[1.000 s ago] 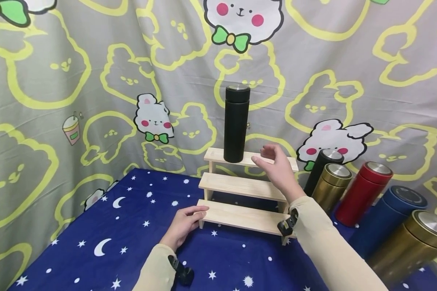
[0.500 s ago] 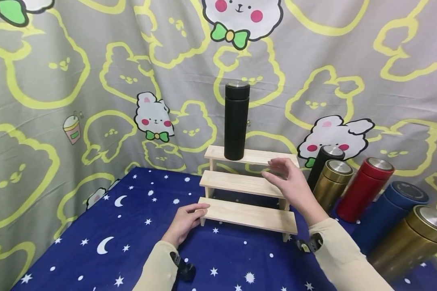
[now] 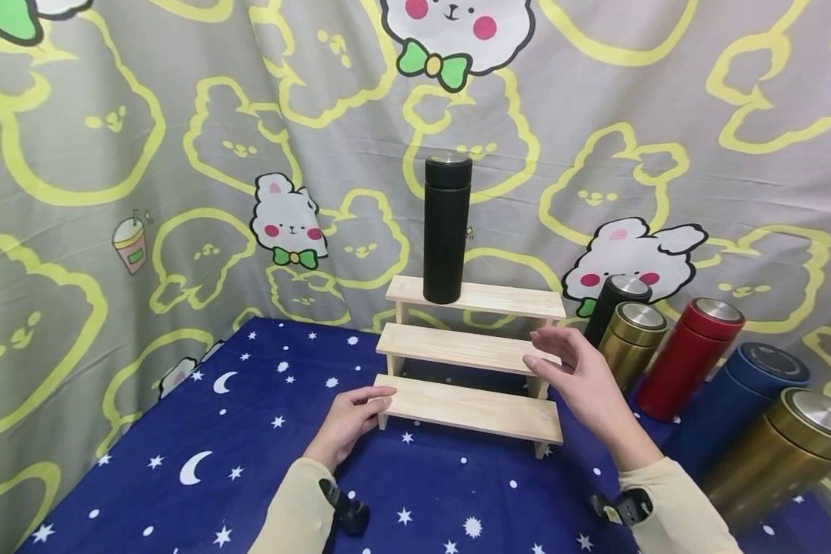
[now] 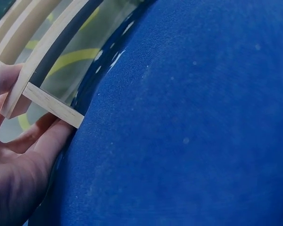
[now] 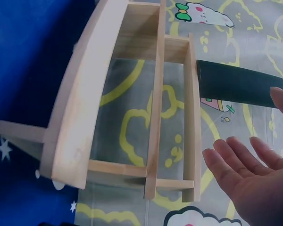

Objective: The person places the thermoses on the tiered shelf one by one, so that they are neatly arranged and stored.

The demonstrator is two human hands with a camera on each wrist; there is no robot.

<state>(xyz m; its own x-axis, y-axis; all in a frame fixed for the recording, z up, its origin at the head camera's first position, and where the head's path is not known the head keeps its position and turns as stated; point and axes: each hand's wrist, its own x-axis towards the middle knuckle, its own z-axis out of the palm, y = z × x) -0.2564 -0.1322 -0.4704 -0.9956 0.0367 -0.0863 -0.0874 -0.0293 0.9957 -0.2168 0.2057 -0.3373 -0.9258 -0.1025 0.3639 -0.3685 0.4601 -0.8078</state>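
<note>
A three-step wooden display stand [image 3: 467,412] stands on the blue cloth. On its top step, left of the middle, a black vacuum flask [image 3: 446,231] stands upright. My left hand [image 3: 349,423] holds the left end of the bottom step; in the left wrist view, the thumb lies at the board's end and the fingers [image 4: 49,139] reach past the stand's leg. My right hand [image 3: 585,385] is in the air by the stand's right side, fingers loosely bent and nothing in them. The right wrist view shows this hand [image 5: 254,174] apart from the flask and the stand.
To the right stand several more flasks: a black one [image 3: 612,308], a gold one [image 3: 630,346], a red one [image 3: 692,362], a blue one [image 3: 741,408] and a gold one [image 3: 789,454] nearest me. A patterned curtain [image 3: 360,138] hangs behind the stand.
My right hand has moved away from the black flask, down and to the right. The flask stays on the top step, and my left hand keeps its place on the bottom step.
</note>
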